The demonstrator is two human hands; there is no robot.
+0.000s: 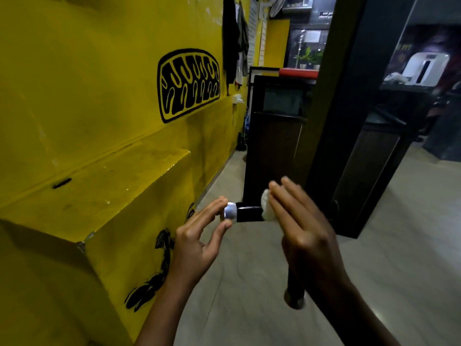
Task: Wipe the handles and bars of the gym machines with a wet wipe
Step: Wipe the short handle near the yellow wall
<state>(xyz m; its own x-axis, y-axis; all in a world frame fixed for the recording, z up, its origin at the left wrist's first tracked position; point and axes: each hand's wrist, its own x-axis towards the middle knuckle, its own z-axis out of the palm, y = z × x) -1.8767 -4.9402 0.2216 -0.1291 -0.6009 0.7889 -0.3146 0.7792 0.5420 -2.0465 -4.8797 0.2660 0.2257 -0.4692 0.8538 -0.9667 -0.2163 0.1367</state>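
Nearest, below the black grip (250, 214) and under the right wrist, a second dark bar (294, 295) ends in a dull round tip. The left hand (199, 242) reaches up to the grip's left end. There it pinches the silver end cap (229, 213), with its fingertips (220, 202) on top and the thumb beneath. At the grip's right end, the right hand (303, 231) covers the bar, blurred. Its fingers (282, 196) lie nearly straight and point upward. The white wet wipe (265, 205) is bunched between those fingers and the grip, pressed against the grip's right end; the thumb is hidden. Only the short stretch of grip between the cap and the wipe shows.

Left of the grip rises a yellow stepped ledge (112, 196) with black painted marks. Just behind the grip stands a dark cabinet (274, 136), and right of the grip a black pillar (349, 121) stands on the grey tiled floor (249, 283). Far beyond the grip, dark clothes (234, 41) hang on the yellow wall (87, 71), and potted plants (309, 57) sit behind glass.
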